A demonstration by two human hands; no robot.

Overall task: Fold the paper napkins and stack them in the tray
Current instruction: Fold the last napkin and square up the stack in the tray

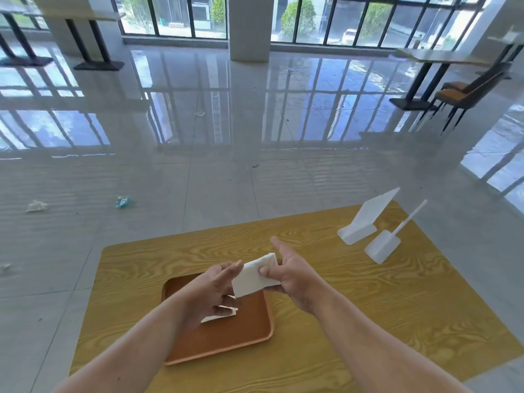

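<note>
Napkin (256, 276): white, folded into a thick rectangle with crisp edges and a faint embossed border; held in the air at centre frame, above the tray's upper right corner, tilted with its right end higher.
Right hand (286, 275): grips the napkin's right end, thumb on top, fingers underneath, index finger pointing up and away.
Left hand (214, 290): fingers spread and loosely curled, fingertips touching the napkin's left edge; not closed around it.
Tray (249, 327): brown, rounded corners, flat on the table in the lower centre of the frame.
Stack (219, 317): white folded napkins lying in the tray, mostly hidden beneath the left hand; the count cannot be told.
Table (354, 307): yellow wood grain, filling the lower half.
Holder (365, 218): white, slanted stand at right, well apart from the tray.
Scoop (388, 242): white, long-handled, just beside the holder.
</note>
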